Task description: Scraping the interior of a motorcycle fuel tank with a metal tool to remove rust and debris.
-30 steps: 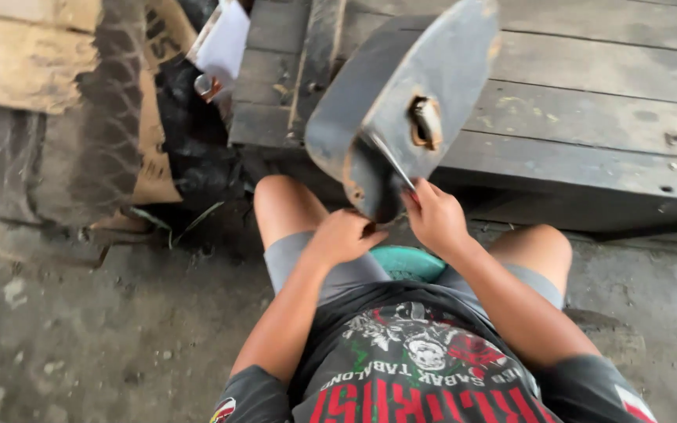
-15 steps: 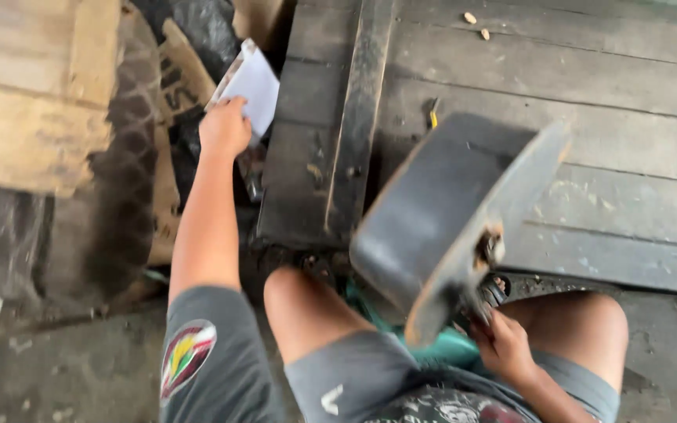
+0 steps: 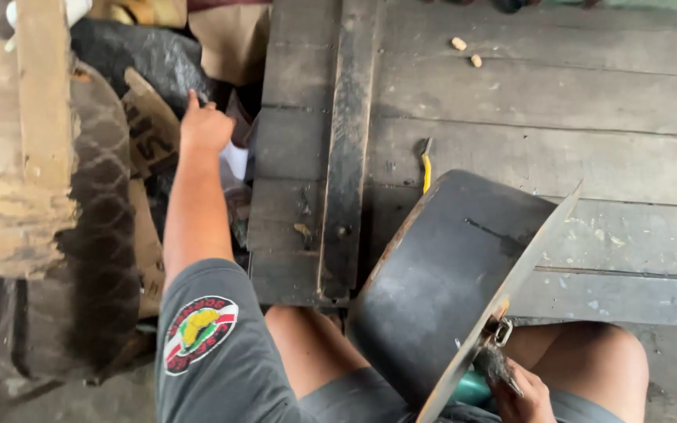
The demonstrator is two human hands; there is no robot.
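My right hand (image 3: pixel 523 392) grips the metal handle bracket on the rim of a large soot-black metal pot (image 3: pixel 448 282). The pot is tilted on its side over my lap, its outer wall and base facing me. My left hand (image 3: pixel 204 127) is stretched far out to the left over a pile of scrap, one finger raised and nothing visible in it. A white sheet-like thing (image 3: pixel 234 160) lies just below that wrist, beside brown cardboard (image 3: pixel 146 133) and black plastic (image 3: pixel 131 55).
A platform of dark, worn wooden planks (image 3: pixel 550 102) lies ahead, with a raised beam (image 3: pixel 346 157). A small yellow-handled tool (image 3: pixel 426 168) rests on the planks behind the pot. Rough timber (image 3: pixel 41 117) stands at left. Something teal (image 3: pixel 472 388) sits under the pot.
My left hand left the pot, reached left and took hold of the white thing, and now it hovers above it with nothing in it. The pot has swung right and lower.
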